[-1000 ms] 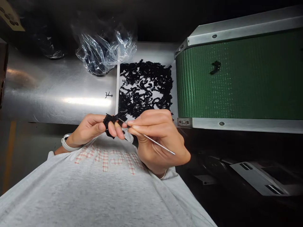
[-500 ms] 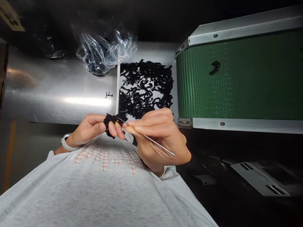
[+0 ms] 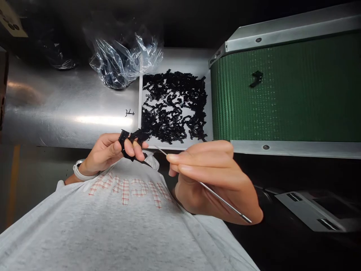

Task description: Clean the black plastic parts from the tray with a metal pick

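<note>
My left hand is closed around a black plastic part, held just in front of my shirt at the table's near edge. The fingers cover much of the part. Between thumb and fingers, my right hand pinches a thin metal rod that looks like a pick. Its narrow tip points at the black part but stands apart from it. Beyond the hands, a heap of small black plastic pieces is spread in a white tray.
To the right runs a green conveyor belt between metal rails, with one black piece lying on it. A clear plastic bag with dark contents rests on the metal table. A grey metal panel is at the lower right.
My right hand has drawn the metal rod away from the black part, to the right and towards me. My left hand, still holding the part, has shifted slightly left.
</note>
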A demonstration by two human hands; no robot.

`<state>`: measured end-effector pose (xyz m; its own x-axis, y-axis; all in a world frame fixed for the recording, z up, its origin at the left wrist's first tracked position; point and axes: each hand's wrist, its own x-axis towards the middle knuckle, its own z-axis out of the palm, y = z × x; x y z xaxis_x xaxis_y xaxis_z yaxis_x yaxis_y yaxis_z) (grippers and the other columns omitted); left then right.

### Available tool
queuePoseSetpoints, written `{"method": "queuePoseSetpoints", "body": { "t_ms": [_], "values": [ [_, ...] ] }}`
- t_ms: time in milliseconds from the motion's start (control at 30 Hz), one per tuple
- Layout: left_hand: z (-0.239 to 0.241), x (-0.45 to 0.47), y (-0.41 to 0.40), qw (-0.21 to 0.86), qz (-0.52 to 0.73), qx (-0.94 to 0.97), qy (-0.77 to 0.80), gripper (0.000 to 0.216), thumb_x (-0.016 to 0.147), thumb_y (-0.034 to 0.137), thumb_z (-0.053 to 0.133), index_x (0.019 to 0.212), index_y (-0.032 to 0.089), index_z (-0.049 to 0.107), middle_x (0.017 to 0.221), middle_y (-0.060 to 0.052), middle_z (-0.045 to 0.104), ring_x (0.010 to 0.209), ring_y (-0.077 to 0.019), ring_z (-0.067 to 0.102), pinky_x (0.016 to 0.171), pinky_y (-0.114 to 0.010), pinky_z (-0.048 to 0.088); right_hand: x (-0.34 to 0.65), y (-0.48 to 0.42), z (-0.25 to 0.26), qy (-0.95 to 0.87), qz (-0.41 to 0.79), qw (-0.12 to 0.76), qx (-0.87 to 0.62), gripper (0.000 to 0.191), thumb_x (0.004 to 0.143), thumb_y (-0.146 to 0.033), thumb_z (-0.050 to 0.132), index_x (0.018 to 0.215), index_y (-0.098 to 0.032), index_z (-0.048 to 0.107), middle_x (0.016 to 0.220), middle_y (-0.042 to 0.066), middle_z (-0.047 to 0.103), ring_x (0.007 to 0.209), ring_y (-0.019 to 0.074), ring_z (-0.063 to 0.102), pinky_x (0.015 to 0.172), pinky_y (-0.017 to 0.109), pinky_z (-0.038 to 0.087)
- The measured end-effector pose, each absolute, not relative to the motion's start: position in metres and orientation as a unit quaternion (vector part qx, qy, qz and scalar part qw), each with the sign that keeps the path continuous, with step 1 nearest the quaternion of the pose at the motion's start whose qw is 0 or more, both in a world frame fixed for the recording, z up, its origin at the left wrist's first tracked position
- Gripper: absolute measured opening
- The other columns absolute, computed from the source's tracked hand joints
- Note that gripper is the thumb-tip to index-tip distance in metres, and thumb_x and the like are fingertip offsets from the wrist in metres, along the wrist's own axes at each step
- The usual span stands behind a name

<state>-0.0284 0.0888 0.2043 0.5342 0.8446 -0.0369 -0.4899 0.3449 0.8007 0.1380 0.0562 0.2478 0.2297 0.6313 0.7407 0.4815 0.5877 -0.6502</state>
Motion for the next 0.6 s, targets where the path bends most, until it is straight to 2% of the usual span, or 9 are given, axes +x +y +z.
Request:
{"method": "queuePoseSetpoints", "body": {
  "t_ms": [200, 400, 600],
  "values": [
    [0.202, -0.031, 0.087, 0.808, 0.391, 0.374, 0.233, 0.034, 0.086, 0.052, 0.070, 0.069, 0.022, 0.071, 0.060, -0.004, 0.069, 0.092, -0.0286, 0.076, 0.105, -0.055, 0.052, 0.146, 0.057, 0.243, -0.643, 0.077, 0.631, -0.428, 0.019, 0.095, -0.012, 0.064, 0.081, -0.023, 0.069, 0.074, -0.002, 0.079, 0.054, 0.0122, 0.066, 0.050, 0.031, 0.054],
    [0.201, -0.032, 0.087, 0.806, 0.408, 0.383, 0.191, 0.029, 0.093, 0.046, 0.064, 0.078, 0.024, 0.075, 0.065, -0.003, 0.070, 0.091, -0.0253, 0.076, 0.101, -0.050, 0.056, 0.152, 0.054, 0.241, -0.676, 0.103, 0.600, -0.416, 0.021, 0.096, -0.007, 0.061, 0.093, -0.025, 0.071, 0.080, -0.003, 0.079, 0.062, 0.0132, 0.070, 0.057, 0.031, 0.057],
    [0.204, -0.031, 0.088, 0.802, 0.400, 0.399, 0.194, 0.035, 0.092, 0.050, 0.063, 0.073, 0.022, 0.073, 0.064, -0.004, 0.072, 0.089, -0.0256, 0.077, 0.102, -0.051, 0.056, 0.150, 0.055, 0.240, -0.654, 0.106, 0.623, -0.415, 0.020, 0.094, -0.007, 0.063, 0.089, -0.024, 0.073, 0.076, -0.003, 0.080, 0.060, 0.0125, 0.069, 0.057, 0.031, 0.057]
  ]
}}
